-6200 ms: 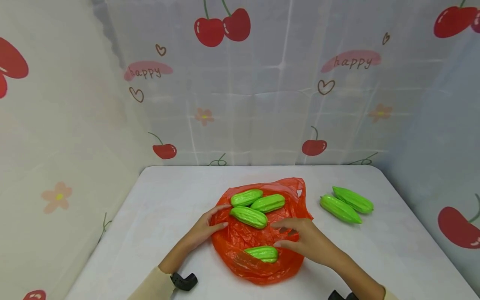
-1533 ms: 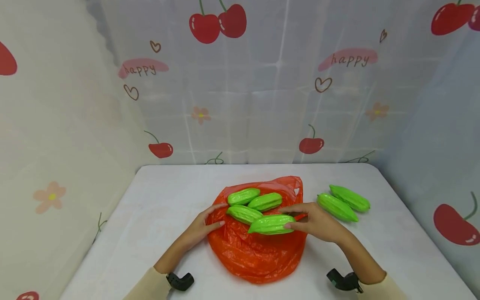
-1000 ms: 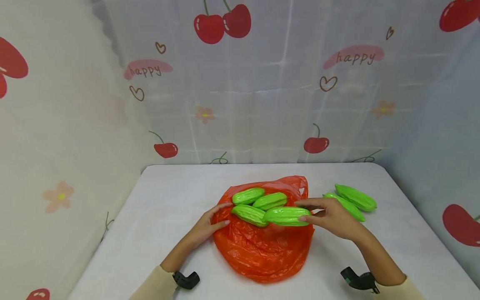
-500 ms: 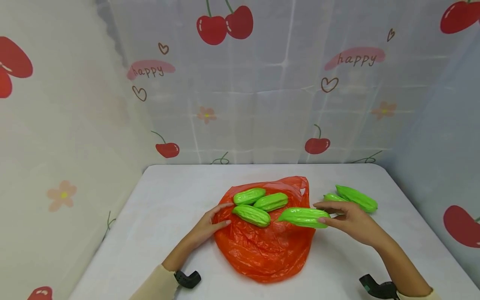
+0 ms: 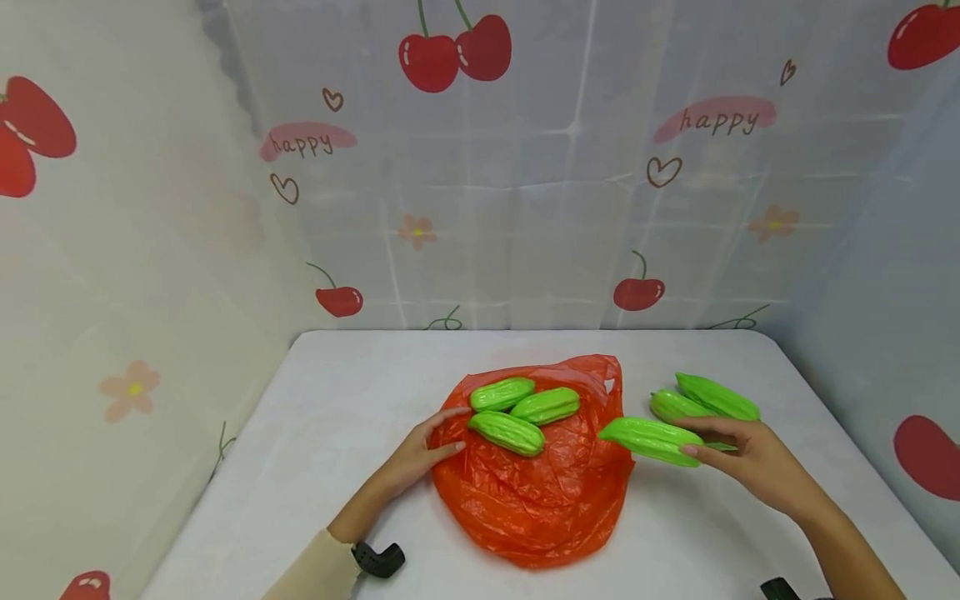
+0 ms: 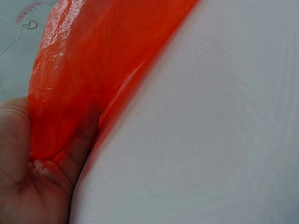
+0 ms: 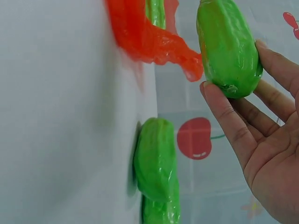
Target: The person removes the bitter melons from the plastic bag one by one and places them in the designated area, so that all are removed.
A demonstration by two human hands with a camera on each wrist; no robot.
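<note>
Green gourd (image 5: 649, 440) in right hand (image 5: 757, 465), its dimpled tip (image 7: 231, 88) only in right-wrist view.

White table (image 5: 330, 400) under your left hand (image 5: 412, 458) and your right hand (image 5: 761, 462), far corners rounded. Beyond both you've got a pale, creased sheet (image 5: 517, 275) printed with cherries (image 5: 429, 63), flowers (image 5: 417, 232), hearts (image 5: 664, 172), "happy" lettering (image 5: 720, 118). Left wall (image 5: 172, 250), out past your left hand: same print, creamier. Right wall (image 5: 847, 275), past your right hand: cooler blue-grey. Soft shadow on the table, near side of your right hand.
</note>
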